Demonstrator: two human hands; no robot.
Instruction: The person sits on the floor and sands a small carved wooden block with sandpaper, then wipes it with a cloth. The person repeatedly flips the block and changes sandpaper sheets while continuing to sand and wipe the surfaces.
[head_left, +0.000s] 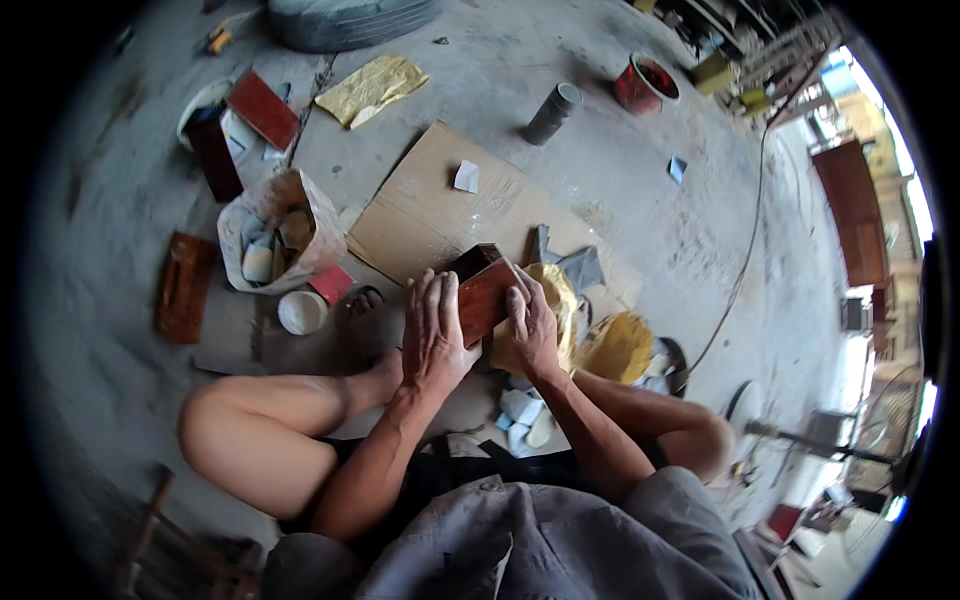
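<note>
Between my two hands is a small reddish-brown wooden box [486, 302], tilted, with a glossy flat face toward me and a darker side at its far end. My left hand [432, 322] is closed against its left side, fingers together and pointing away from me. Pale dust shows on those fingers. My right hand [533, 328] grips the right edge, its thumb on the flat face. Below the box lies crumpled yellow sandpaper [553, 290], partly hidden by my right hand. The cardboard sheet [430, 205] spreads out beyond my hands, with a small white paper piece [466, 177] on it.
To the left stand an open sack [318, 215] of scraps, a white tub [302, 313] and a dark red wooden piece [186, 288]. Farther off are a yellow sheet [372, 90], a grey cylinder [553, 114], a red bucket [646, 84] and a tyre [350, 27]. A cable [752, 240] crosses the floor at right.
</note>
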